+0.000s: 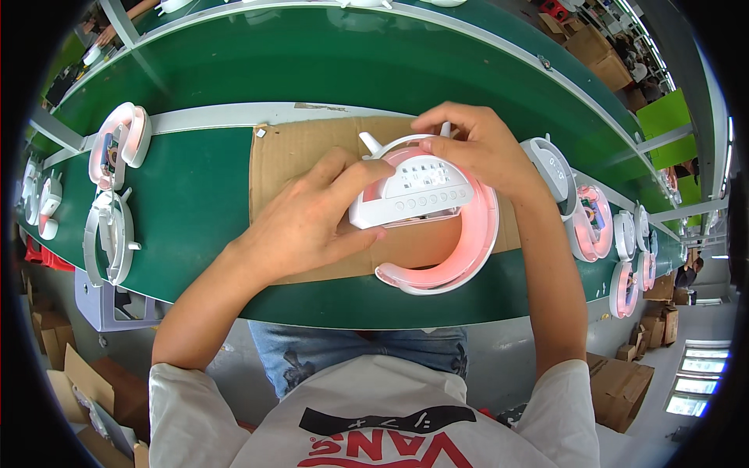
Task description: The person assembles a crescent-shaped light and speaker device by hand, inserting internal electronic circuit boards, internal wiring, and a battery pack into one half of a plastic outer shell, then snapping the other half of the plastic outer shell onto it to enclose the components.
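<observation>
A clock lamp (485, 226) with a glossy pink curved band and a white rim lies on a flat piece of cardboard (285, 156). Across its upper part sits a white clock panel (425, 204) with a display window and a row of round buttons. My left hand (308, 210) grips the panel's left end, thumb below and fingers on top. My right hand (477, 148) is closed on the top right of the ring, beside a small white peg. Another peg sticks out at the top left. The right palm hides part of the rim.
Half-assembled ring housings (109, 234) and a pink one (139, 136) stand at the left of the green table (191, 195). More clock units (552, 175) line the right side. A white-edged shelf (312, 15) crosses the back; cardboard boxes (620, 386) stand on the floor.
</observation>
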